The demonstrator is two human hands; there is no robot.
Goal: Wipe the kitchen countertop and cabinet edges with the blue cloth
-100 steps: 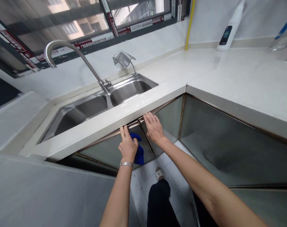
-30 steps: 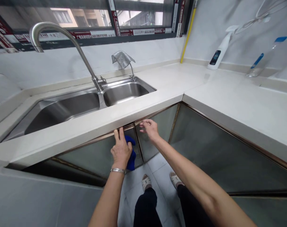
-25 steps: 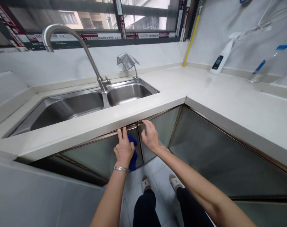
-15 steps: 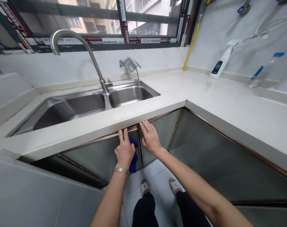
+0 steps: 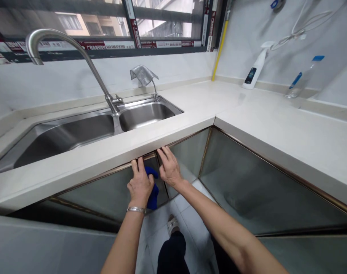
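Note:
My left hand (image 5: 140, 184) has two fingers stretched up to the top edge of a glass cabinet door (image 5: 99, 194) under the counter. Its other fingers and thumb are closed on a blue cloth (image 5: 153, 196), which hangs down in front of the door. Just to the right, my right hand (image 5: 170, 169) rests its fingertips on the top edge of the neighbouring glass door (image 5: 189, 154), fingers stretched out and thumb apart. Both sets of fingertips lie close under the lip of the pale countertop (image 5: 141, 140).
Above the doors is a two-bowl steel sink (image 5: 116, 125) with a tall faucet (image 5: 90, 68) and a small tap under a grey cover (image 5: 144, 75). A white spray bottle (image 5: 255, 72) and a clear plastic bottle (image 5: 303, 78) stand at the right wall. More glass cabinet doors (image 5: 264, 179) line the right side.
The view has shifted to the right, so the sink and both hands appear further left. My hands keep their places on the door edges, and the blue cloth stays in my left hand.

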